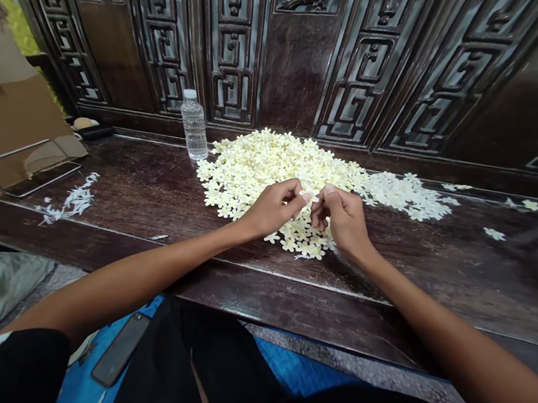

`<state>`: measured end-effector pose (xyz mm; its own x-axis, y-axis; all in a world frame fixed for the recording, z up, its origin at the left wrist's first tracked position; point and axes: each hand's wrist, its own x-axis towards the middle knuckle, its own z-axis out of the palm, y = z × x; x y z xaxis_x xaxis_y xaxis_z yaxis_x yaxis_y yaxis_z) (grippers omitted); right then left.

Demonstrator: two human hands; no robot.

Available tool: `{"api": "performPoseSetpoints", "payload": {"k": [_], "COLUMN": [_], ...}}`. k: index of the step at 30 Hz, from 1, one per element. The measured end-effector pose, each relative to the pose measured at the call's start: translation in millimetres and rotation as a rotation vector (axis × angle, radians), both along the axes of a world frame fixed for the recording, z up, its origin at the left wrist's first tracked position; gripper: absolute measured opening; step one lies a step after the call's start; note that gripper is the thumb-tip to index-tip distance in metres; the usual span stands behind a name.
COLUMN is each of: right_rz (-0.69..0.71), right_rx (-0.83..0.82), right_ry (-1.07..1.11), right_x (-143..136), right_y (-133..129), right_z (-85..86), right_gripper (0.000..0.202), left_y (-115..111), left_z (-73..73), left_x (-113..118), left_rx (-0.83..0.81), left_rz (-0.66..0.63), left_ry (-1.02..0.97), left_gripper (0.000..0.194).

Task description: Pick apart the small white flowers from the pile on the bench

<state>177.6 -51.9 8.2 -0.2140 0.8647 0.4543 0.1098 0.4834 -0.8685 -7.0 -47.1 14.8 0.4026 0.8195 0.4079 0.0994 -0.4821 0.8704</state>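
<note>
Above heaped, pale-yellow, five-petalled flowers, the left hand pinches one creamy bloom, apparently steadying it beside the right hand, whose grip is unclear.

I see carved dark-wood lattice panels far; dark bench spanning left to right; speckled floor, blue mat near.

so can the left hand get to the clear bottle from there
Probably yes: only the low flower pile lies between the left hand and the clear bottle, though that hand seems busy with a small flower.
</note>
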Motion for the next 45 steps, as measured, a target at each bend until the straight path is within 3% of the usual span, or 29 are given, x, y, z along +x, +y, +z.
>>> {"api": "performPoseSetpoints", "payload": {"k": [5, 17, 32, 38, 45], "right_rz": [0.151, 0.262, 0.242, 0.317, 0.278], "right_rx": [0.009, 0.026, -0.007, -0.026, -0.025], "right_ry": [0.029, 0.071, 0.042, 0.032, 0.016], "right_x": [3.2, 4.3, 4.5, 5.9, 7.7], "right_y": [3.4, 2.8, 4.4, 5.2, 7.9], "right_z": [0.4, 1.2, 0.3, 1.2, 1.1], "right_gripper": [0.048, 0.035, 0.035, 0.033, 0.04], "left_y": [6.6, 5.3, 16.3, 18.1, 22.7], "left_z": [-1.7, -1.1, 0.6, 1.5, -0.4], "left_x": [-2.4, -2.7, -10.2, -9.6, -13.4], "left_rx": [-0.089, -0.074, -0.171, -0.22, -0.262], "left_rz": [-0.07, -0.055, -0.159, -0.172, -0.266], "left_ry": [-0.09, -0.098, -0.064, -0.086, -0.065], "left_gripper": [0.044, 0.047, 0.023, 0.029, 0.042]}}
